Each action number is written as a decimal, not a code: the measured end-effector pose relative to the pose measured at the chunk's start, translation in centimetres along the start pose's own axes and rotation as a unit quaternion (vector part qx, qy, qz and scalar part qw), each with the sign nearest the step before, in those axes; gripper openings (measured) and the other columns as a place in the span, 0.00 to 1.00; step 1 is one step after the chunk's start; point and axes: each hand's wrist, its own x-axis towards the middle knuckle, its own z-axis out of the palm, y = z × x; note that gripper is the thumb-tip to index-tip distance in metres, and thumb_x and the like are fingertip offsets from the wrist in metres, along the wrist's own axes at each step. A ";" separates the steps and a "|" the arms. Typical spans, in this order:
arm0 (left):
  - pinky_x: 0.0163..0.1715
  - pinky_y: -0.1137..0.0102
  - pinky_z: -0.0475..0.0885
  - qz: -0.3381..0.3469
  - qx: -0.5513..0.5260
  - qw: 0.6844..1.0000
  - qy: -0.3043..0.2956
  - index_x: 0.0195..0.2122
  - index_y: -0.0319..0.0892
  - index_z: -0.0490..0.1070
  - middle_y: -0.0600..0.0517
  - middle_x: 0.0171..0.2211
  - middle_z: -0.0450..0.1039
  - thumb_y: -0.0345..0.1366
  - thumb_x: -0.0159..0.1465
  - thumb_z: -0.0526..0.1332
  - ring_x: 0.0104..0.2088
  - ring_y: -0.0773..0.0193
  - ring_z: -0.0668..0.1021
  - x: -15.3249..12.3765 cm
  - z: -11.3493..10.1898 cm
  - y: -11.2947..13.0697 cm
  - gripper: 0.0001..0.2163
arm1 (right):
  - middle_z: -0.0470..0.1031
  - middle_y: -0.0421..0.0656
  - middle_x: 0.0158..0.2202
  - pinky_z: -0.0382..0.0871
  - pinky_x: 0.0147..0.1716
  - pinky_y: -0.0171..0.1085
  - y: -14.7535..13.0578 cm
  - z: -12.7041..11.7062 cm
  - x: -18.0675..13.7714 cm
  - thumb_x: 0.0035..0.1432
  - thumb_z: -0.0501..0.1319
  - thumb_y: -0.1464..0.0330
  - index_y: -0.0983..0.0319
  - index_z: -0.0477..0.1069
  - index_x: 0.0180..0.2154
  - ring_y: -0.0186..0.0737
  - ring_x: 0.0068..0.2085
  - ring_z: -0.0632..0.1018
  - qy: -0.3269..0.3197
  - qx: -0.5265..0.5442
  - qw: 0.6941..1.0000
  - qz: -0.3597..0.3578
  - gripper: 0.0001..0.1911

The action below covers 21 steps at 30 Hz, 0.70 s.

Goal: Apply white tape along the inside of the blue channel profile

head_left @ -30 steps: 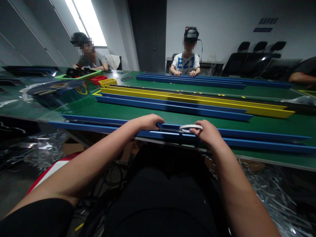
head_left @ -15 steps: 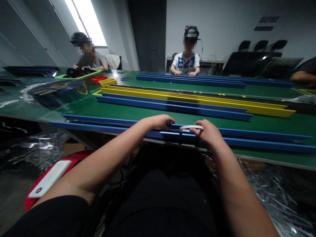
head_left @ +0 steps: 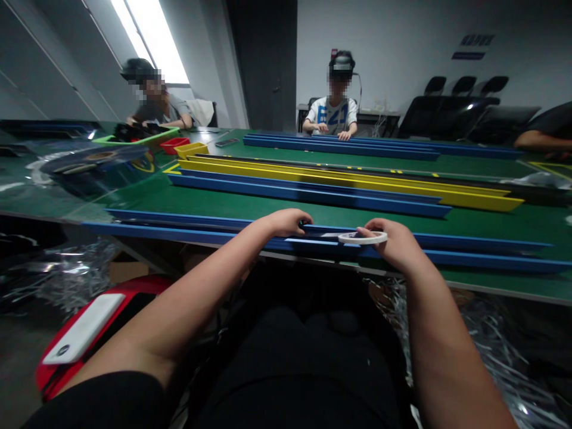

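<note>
The roll of white tape (head_left: pixel 363 241) is just right of centre in the frame, pinched by its edge in my right hand (head_left: pixel 397 243). I've got it flat-ish over the long blue channel (head_left: pixel 469 260), I guess so it lines up. My left hand (head_left: pixel 288 223) is curled at the channel, left of the roll; can't tell if it's gripping anything. Higher in the frame, a yellow channel (head_left: pixel 469 200) lies roughly parallel, probably to save room.

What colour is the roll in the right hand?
The roll is white, clearest in the head view.
</note>
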 end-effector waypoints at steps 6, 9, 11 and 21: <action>0.39 0.73 0.68 0.001 -0.001 1.000 -0.001 0.51 0.43 0.75 0.51 0.46 0.79 0.35 0.55 0.62 0.43 0.60 0.78 -0.1 -0.2 0.3 0.21 | 0.77 0.43 0.27 0.60 0.28 0.37 2.4 -2.1 -0.3 0.57 0.59 0.48 0.59 0.76 0.33 0.42 0.29 0.74 0.020 -0.033 0.998 0.043 0.22; 0.40 0.73 0.68 -0.001 0.002 1.000 -0.005 0.51 0.43 0.75 0.50 0.46 0.78 0.35 0.55 0.62 0.43 0.60 0.78 -0.1 -0.3 0.4 0.21 | 0.74 0.43 0.24 0.58 0.27 0.37 4.0 -1.9 -0.2 0.57 0.58 0.48 0.59 0.75 0.30 0.41 0.28 0.72 0.004 -0.076 0.997 0.031 0.22; 0.41 0.73 0.69 0.002 0.004 1.000 -0.005 0.52 0.42 0.75 0.50 0.47 0.78 0.34 0.55 0.62 0.44 0.60 0.78 -0.1 -0.3 0.4 0.21 | 0.74 0.42 0.25 0.57 0.27 0.37 5.0 -1.4 -0.1 0.57 0.57 0.49 0.59 0.75 0.30 0.40 0.28 0.72 -0.021 -0.110 0.994 0.017 0.20; 0.40 0.73 0.69 -0.001 0.025 1.000 0.000 0.53 0.44 0.74 0.50 0.48 0.78 0.37 0.57 0.62 0.44 0.60 0.78 0.0 -0.1 0.4 0.21 | 0.76 0.44 0.27 0.54 0.26 0.37 5.4 -0.6 0.3 0.57 0.57 0.52 0.57 0.76 0.32 0.42 0.28 0.72 -0.009 -0.166 0.985 0.050 0.18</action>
